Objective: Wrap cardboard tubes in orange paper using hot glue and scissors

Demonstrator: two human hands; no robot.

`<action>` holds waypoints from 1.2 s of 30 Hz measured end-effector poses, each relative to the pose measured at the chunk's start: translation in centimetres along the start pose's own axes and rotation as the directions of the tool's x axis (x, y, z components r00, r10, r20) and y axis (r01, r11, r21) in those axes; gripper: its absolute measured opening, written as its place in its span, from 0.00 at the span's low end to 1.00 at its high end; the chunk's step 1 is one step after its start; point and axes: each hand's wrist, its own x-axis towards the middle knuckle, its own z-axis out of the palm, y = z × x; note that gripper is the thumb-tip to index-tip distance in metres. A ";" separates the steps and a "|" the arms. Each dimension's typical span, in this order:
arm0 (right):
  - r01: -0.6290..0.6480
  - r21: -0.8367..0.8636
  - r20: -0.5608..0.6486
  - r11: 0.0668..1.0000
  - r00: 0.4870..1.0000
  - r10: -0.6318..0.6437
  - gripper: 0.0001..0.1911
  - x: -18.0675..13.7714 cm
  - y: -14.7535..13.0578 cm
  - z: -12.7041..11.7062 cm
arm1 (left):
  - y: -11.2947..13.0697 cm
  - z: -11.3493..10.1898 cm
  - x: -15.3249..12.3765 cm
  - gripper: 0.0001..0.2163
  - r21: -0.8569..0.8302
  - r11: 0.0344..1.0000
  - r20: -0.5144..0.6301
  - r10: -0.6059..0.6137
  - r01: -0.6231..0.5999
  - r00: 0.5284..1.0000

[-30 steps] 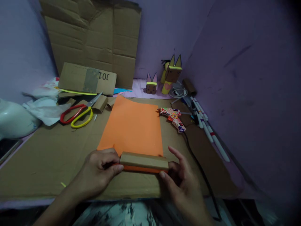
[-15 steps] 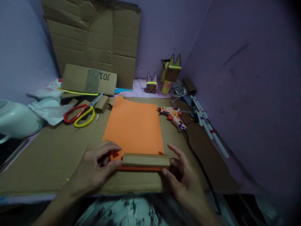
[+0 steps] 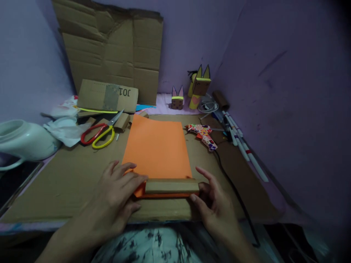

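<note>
A sheet of orange paper (image 3: 159,149) lies on the cardboard mat, its near edge bent up around a flattened brown cardboard tube (image 3: 171,186). My left hand (image 3: 116,193) is open at the tube's left end, fingers stretched over the paper's near-left corner and thumb apart below. At the other end, my right hand (image 3: 215,202) pinches the tube and paper edge between thumb and curled fingers, with the index finger raised. Its inner fingertips are partly hidden.
Red-and-yellow scissors (image 3: 102,135) lie at the left beside a white pitcher (image 3: 30,138). To the right are a flowered glue gun (image 3: 203,135) with a black cord and several white markers (image 3: 255,164). Cardboard animal figures (image 3: 201,86) stand at the back near leaning cardboard (image 3: 117,51).
My left hand has loosened its pinch on the left end; its fingers now stretch over the paper corner and the thumb has dropped away. My right hand keeps its hold.
</note>
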 end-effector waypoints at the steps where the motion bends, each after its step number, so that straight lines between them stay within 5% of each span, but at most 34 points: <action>1: 0.001 0.003 0.002 1.000 1.000 -0.001 0.28 0.0 0.0 0.0 | -0.3 0.0 -0.2 0.12 0.010 1.000 0.035 0.009 -0.010 0.999; 10: 0.005 0.019 -0.035 1.000 0.999 -0.004 0.28 -0.1 0.3 0.1 | -1.7 -1.2 -1.8 0.12 -0.002 0.997 0.143 0.073 -0.073 0.987; 17: 0.007 -0.002 -0.029 1.000 1.000 -0.007 0.28 -0.3 0.4 0.2 | -2.0 -2.3 -2.3 0.12 0.013 0.999 0.283 -0.046 0.044 0.958; 19: 0.018 -0.010 -0.026 1.000 0.999 -0.019 0.27 -0.3 0.4 0.2 | -1.6 -2.7 -2.2 0.06 0.064 0.998 0.236 -0.032 0.018 0.971; 22: 0.030 -0.033 -0.026 0.999 0.999 -0.031 0.27 -0.2 0.3 0.2 | 0.3 -2.0 -1.5 0.18 0.082 0.995 0.060 0.054 -0.058 0.997; 24: 0.036 -0.037 -0.030 0.999 0.999 -0.037 0.27 -0.2 0.2 0.1 | 2.3 -0.8 -0.5 0.16 0.059 0.996 0.001 0.067 -0.067 0.998; 29: 0.047 -0.008 0.006 0.999 0.999 -0.047 0.27 -0.2 0.0 0.1 | 6.5 2.6 2.7 0.13 0.025 0.998 -0.050 -0.050 0.051 0.998; 36: 0.120 0.021 -0.010 0.993 0.993 -0.120 0.27 -0.5 0.0 -0.1 | 6.9 4.2 4.4 0.11 0.109 0.993 -0.058 0.045 -0.038 0.997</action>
